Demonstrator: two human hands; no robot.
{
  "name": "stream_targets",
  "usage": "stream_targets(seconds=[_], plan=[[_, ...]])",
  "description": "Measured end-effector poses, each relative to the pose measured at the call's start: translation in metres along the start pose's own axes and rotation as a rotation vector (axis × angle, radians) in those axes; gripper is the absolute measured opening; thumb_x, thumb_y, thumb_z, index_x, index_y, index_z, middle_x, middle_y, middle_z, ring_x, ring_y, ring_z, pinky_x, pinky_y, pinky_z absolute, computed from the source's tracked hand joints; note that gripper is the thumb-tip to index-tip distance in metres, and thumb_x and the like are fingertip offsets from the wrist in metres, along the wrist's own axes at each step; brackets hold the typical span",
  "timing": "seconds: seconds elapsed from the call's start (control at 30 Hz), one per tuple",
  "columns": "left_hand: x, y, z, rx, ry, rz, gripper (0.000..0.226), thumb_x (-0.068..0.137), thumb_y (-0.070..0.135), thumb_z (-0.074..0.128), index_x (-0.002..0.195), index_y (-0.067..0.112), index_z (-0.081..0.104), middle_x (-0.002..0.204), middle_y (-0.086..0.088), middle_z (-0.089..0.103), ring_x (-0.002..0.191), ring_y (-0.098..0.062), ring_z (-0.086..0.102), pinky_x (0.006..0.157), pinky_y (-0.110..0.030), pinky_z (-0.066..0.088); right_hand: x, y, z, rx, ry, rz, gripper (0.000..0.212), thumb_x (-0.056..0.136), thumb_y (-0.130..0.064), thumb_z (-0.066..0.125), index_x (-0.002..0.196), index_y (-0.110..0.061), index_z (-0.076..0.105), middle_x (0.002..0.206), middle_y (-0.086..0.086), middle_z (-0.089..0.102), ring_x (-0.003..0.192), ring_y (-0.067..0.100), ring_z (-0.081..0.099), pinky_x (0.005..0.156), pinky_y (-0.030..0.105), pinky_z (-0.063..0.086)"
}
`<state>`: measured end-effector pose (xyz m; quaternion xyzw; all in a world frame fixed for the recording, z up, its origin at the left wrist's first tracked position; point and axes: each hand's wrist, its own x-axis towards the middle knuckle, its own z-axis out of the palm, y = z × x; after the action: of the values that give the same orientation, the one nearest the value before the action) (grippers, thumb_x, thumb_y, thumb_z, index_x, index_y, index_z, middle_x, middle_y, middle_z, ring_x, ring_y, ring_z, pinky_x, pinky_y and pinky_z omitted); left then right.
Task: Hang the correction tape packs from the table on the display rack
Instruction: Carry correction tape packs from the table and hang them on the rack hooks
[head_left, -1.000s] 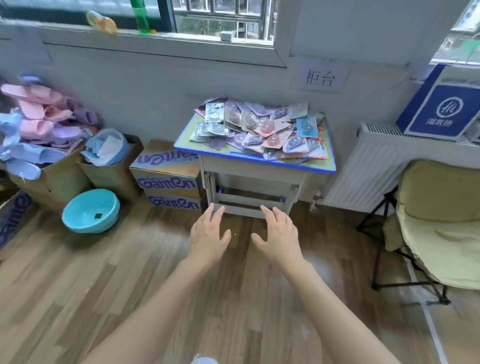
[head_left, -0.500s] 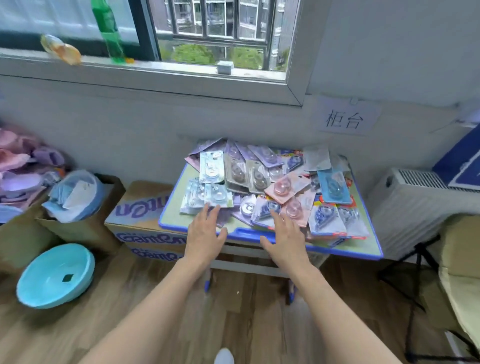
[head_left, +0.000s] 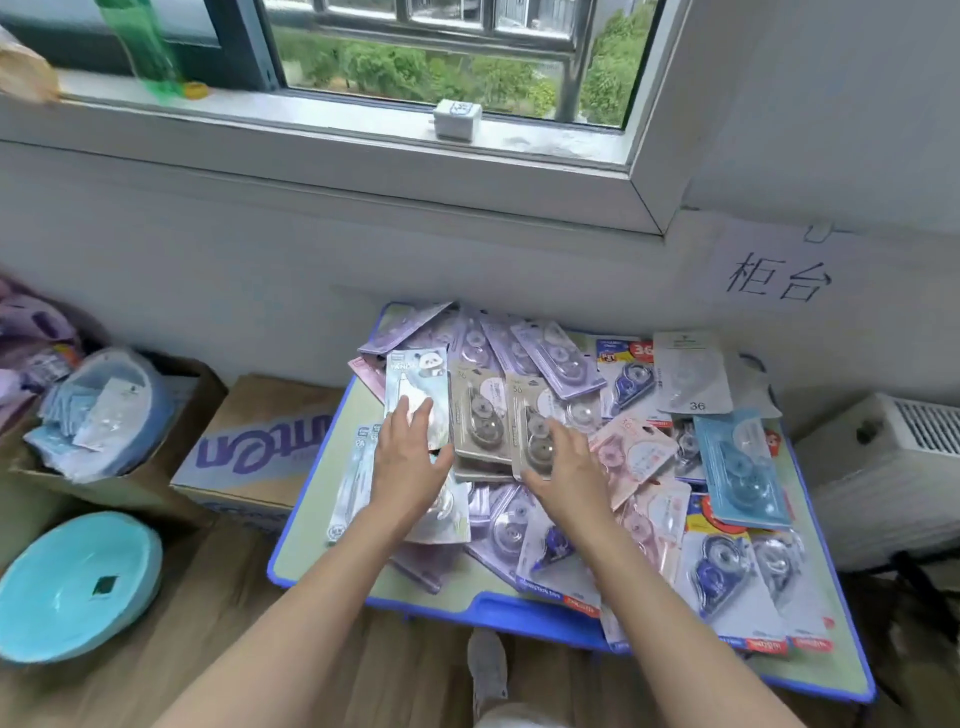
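The left hand (head_left: 410, 462) rests on a panda-print pack (head_left: 421, 374) and the right hand (head_left: 566, 467) on a beige pack (head_left: 480, 410) marked 36, both spread flat, gripping nothing, amid correction tape packs (head_left: 743, 467) heaped on the table (head_left: 519, 616), which I'd guess are light, stiff, slippery cards best pinched at the top edge, below a wall sign (head_left: 776, 278) reading 柜台.

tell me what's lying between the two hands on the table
In the head view, a beige correction tape pack lies in the gap between the left hand and the right hand.
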<state>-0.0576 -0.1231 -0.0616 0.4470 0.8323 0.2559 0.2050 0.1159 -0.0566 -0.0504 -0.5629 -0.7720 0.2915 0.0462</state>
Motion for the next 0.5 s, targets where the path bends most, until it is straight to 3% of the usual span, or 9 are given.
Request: stream_targets(seconds=[0.2, 0.3, 0.5], plan=[[0.060, 0.000, 0.008, 0.025, 0.050, -0.116, 0.066, 0.094, 0.030, 0.055, 0.150, 0.027, 0.021, 0.159, -0.010, 0.006, 0.145, -0.031, 0.005, 0.117, -0.041, 0.010, 0.058, -0.001, 0.008, -0.012, -0.065, 0.060, 0.074, 0.093, -0.045, 0.053, 0.152, -0.023, 0.012, 0.156, 0.010, 0.016, 0.143, 0.029, 0.020, 0.116, 0.043, 0.021], [0.077, -0.007, 0.014, 0.063, 0.025, -0.161, 0.066, 0.095, 0.037, 0.051, 0.151, 0.030, 0.018, 0.159, -0.010, 0.005, 0.144, -0.033, 0.006, 0.118, -0.043, 0.011, 0.072, 0.001, 0.014, -0.098, -0.093, 0.100, 0.075, 0.094, -0.053, 0.045, 0.152, -0.023, 0.008, 0.158, 0.010, 0.012, 0.143, 0.031, 0.018, 0.116, 0.044, 0.019], [0.087, -0.017, 0.026, 0.071, -0.031, -0.206, 0.073, 0.091, 0.045, 0.055, 0.151, 0.030, 0.016, 0.160, -0.006, -0.001, 0.144, -0.033, 0.006, 0.116, -0.044, 0.014, 0.080, -0.004, 0.022, -0.218, -0.223, 0.133, 0.090, 0.088, -0.061, 0.049, 0.153, -0.024, -0.002, 0.159, 0.015, -0.003, 0.144, 0.036, 0.012, 0.115, 0.048, 0.018]])
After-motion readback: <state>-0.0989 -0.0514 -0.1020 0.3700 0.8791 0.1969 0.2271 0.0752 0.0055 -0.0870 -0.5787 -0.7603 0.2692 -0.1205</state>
